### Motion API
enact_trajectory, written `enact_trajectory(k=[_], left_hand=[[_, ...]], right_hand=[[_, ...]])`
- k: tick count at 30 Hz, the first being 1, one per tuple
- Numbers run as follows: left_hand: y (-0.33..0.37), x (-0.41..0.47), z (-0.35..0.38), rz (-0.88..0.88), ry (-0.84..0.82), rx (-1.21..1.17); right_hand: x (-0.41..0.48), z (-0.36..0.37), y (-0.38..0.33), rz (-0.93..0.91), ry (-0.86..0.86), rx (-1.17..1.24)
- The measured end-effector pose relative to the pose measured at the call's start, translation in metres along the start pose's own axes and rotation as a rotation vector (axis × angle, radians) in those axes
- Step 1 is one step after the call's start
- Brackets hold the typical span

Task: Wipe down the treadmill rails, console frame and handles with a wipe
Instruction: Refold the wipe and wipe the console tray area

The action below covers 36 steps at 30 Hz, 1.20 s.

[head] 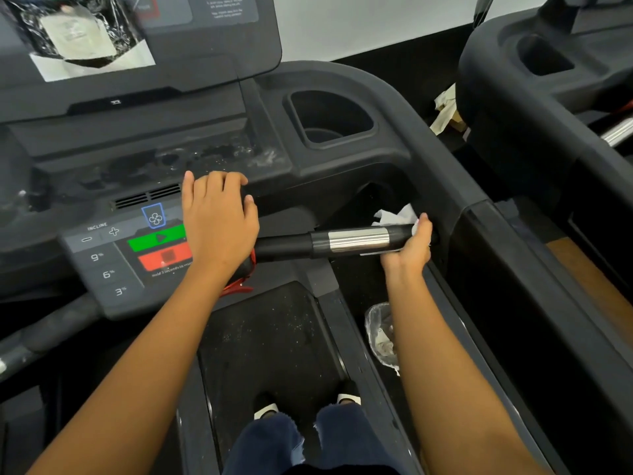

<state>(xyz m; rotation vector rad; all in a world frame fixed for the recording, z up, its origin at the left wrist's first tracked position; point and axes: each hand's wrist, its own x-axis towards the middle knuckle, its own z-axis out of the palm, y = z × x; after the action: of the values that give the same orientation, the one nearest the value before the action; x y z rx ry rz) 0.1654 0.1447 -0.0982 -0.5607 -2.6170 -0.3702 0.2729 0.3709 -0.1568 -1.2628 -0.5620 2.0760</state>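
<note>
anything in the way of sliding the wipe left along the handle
The handle is bare past the wipe and chrome band; at its far end the left hand lies over it, beside a red cord.

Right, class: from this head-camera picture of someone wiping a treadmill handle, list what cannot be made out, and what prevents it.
Head view: most of the wipe, hidden by the handle and the right hand.
Head view: screen text, blurred and cut by the top edge.
Head view: part of the red button, covered by the left hand.
Head view: the plastic bag contents, too blurred.
</note>
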Motion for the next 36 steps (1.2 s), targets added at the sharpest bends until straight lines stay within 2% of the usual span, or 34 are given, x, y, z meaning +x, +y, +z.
enact_trajectory(k=[3, 8, 11, 16, 20, 23, 24, 27, 29, 31, 33, 34, 36], left_hand=[[-0.001, -0.001, 0.001, 0.007, -0.004, 0.002], [0.002, 0.000, 0.001, 0.008, -0.008, 0.002], [0.000, 0.000, -0.001, 0.011, -0.007, 0.002], [0.000, -0.001, -0.001, 0.005, -0.014, -0.005], [0.000, -0.001, 0.001, 0.003, -0.009, 0.006], [-0.001, 0.000, 0.001, 0.008, 0.000, -0.009], [-0.002, 0.000, 0.001, 0.008, 0.004, -0.017], [-0.004, 0.001, 0.001, 0.011, 0.023, -0.036], [-0.007, 0.003, 0.001, 0.008, 0.041, -0.055], [-0.011, 0.005, 0.000, 0.018, 0.053, -0.074], [-0.015, 0.007, -0.001, 0.043, 0.065, -0.088], [-0.016, 0.008, -0.002, 0.051, 0.067, -0.093], [-0.016, 0.008, -0.002, 0.054, 0.064, -0.102]], right_hand=[[-0.008, 0.001, 0.003, 0.007, -0.004, 0.062], [-0.040, 0.013, 0.038, 0.051, -0.099, -0.036], [-0.033, 0.009, 0.025, 0.053, -0.105, 0.010], [-0.015, 0.007, 0.003, -0.032, 0.049, -0.064], [-0.054, 0.026, 0.021, -0.029, 0.177, -0.150], [-0.108, 0.038, 0.050, 0.149, 0.074, -0.128], [-0.128, 0.039, 0.059, 0.140, 0.020, -0.191], [-0.176, 0.034, 0.070, -0.120, -0.145, -0.375], [-0.173, 0.031, 0.073, -0.442, -0.357, -0.588], [-0.145, 0.034, 0.083, -0.746, -0.568, -1.016], [-0.127, 0.041, 0.097, -0.981, -0.651, -1.550], [-0.124, 0.040, 0.108, -1.070, -0.674, -1.681], [-0.130, 0.026, 0.122, -1.066, -0.724, -1.557]])
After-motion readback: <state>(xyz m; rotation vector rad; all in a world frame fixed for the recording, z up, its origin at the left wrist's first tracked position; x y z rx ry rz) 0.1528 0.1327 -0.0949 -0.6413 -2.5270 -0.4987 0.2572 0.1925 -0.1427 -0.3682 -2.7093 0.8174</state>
